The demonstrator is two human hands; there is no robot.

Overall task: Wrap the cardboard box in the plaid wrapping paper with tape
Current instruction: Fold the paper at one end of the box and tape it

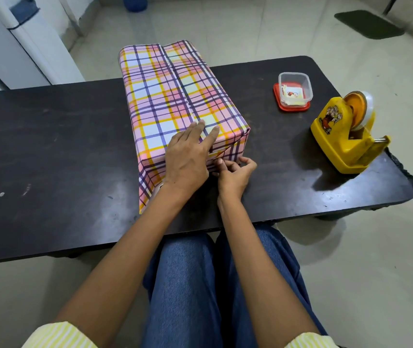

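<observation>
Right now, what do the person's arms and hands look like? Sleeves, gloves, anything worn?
Left hand and right hand are bare: no gloves, rings or watch visible. Forearms are uncovered. The left sleeve and right sleeve end near the elbows and are pale yellow with fine white stripes. Blue denim jeans show below.

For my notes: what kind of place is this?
Probably a room in a home or small office: a dark table on a tiled floor, a yellow tape dispenser, and a white appliance at the far left.
</observation>
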